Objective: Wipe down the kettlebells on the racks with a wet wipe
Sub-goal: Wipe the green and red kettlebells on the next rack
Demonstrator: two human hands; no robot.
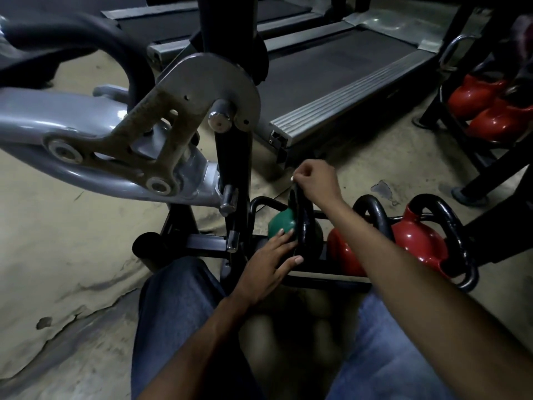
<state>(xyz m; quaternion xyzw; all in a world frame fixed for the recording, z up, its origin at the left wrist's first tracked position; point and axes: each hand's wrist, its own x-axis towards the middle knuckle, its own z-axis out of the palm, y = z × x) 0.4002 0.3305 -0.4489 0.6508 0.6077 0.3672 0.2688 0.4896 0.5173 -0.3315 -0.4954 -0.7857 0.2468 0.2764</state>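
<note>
A green kettlebell (pixel 281 225) with a black handle sits at the left end of a low black rack (pixel 326 274). My left hand (pixel 269 262) lies flat against its side, fingers straight. My right hand (pixel 315 180) is curled round the top of the handle, with a small pale bit showing at its fingertips; whether that is the wipe I cannot tell. Two red kettlebells (pixel 418 241) with black handles stand to the right on the same rack, one partly hidden behind my right forearm.
A grey exercise machine arm (pixel 115 140) looms close at the left and above. Treadmills (pixel 331 73) lie behind on the floor. A second black rack with red kettlebells (pixel 490 111) stands at the far right. My knees in blue jeans fill the bottom.
</note>
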